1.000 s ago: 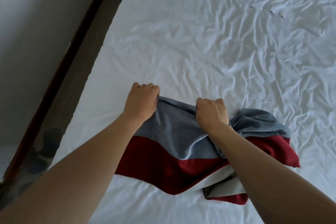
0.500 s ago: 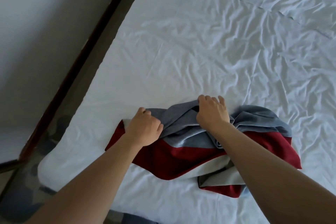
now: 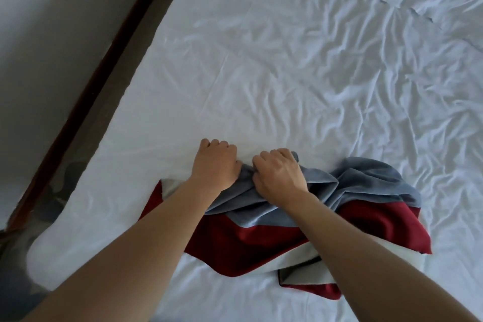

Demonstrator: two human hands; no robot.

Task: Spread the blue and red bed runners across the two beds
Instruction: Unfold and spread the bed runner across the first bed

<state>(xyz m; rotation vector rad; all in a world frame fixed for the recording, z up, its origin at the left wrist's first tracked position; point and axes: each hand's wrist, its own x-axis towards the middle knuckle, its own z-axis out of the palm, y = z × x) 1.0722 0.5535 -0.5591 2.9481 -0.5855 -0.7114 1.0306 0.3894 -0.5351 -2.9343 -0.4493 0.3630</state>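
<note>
A blue and red bed runner [image 3: 366, 214] lies bunched on the white bed [image 3: 287, 60], near its front left corner. The blue band is uppermost, the red band is below it, and a pale lining shows at the folds. My left hand [image 3: 215, 162] grips the blue edge with curled fingers. Just to its right, my right hand [image 3: 279, 175] is clenched on the same blue edge. The two fists are almost touching. The rest of the runner is heaped to the right of my right arm.
The white sheet is wrinkled and stretches far back and to the right. The bed's left edge [image 3: 146, 60] runs diagonally beside a narrow dark floor strip [image 3: 109, 60] and a pale wall [image 3: 52, 34]. A dark patterned floor [image 3: 52, 191] shows at the lower left.
My left hand moved up and right along the blue edge until it sits beside my right hand. The blue band is more gathered between them. The view shifted slightly.
</note>
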